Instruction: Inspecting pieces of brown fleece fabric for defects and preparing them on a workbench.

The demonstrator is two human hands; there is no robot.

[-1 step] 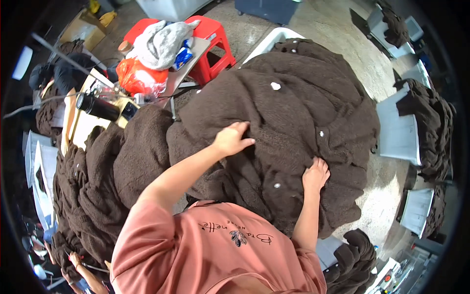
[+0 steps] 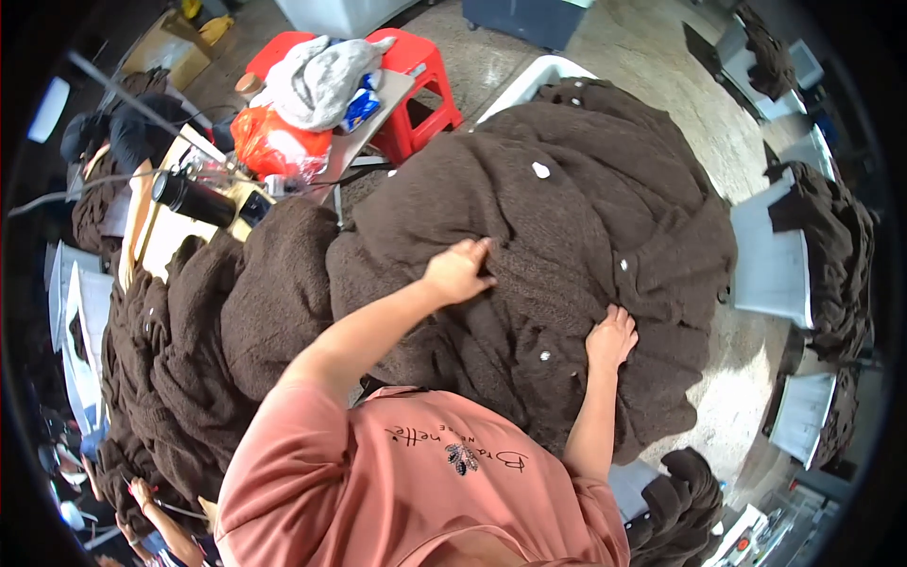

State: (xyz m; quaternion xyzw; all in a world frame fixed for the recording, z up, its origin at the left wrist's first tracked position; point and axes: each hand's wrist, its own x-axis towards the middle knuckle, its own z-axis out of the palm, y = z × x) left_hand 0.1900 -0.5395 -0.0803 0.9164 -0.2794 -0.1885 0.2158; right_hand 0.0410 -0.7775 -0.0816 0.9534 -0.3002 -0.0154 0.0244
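In the head view, a person in a pink shirt is leaning over a big pile of brown cloth. The pile is lying right in front of the person, and a white tub is peeking out at its far edge. The left hand is pressing into a fold near the middle, its thumb sticking out away from the fingers. The right hand is resting nearer the person, its fingers bending down into the cloth. The folds are hiding the fingertips, so one cannot tell if either hand is pinching. White bits are dotting the cloth. More brown cloth is bunching up on the left. Beyond it, a black bottle is lying near a red bag. Gray bins are standing on the right.
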